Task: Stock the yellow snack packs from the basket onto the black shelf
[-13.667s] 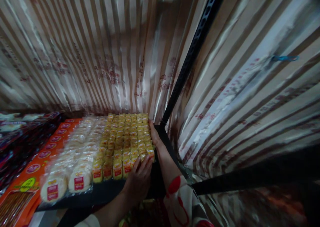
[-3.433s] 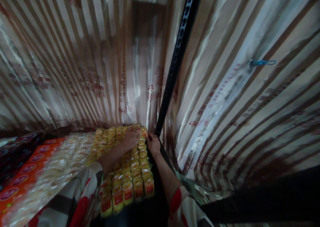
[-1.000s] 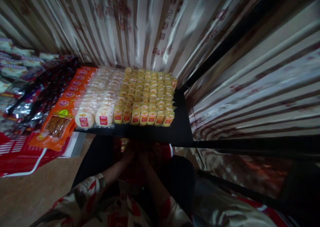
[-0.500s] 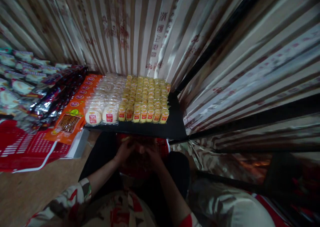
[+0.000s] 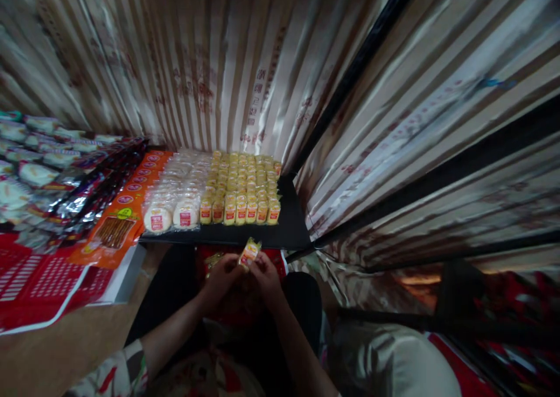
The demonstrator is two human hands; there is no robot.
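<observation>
Both hands meet just below the front edge of a black shelf [image 5: 289, 234]. My left hand [image 5: 221, 277] and my right hand [image 5: 266, 273] pinch one small yellow snack packet [image 5: 249, 252] with a red label between them. On the shelf, rows of the same yellow packets [image 5: 242, 187] lie side by side. Left of them are round white cakes in clear wrap [image 5: 172, 201]. A red bag or box [image 5: 245, 295] lies under my hands, mostly hidden.
Orange snack packs [image 5: 118, 222] and dark foil packs [image 5: 74, 181] fill the shelf further left. A red crate [image 5: 39, 274] sits at lower left. Striped shiny curtain [image 5: 219, 65] hangs behind; a black upright post [image 5: 350, 76] stands at the shelf's right corner.
My hands came down off the shelf to the red bag below it. In the last half second they rose with one yellow packet between them.
</observation>
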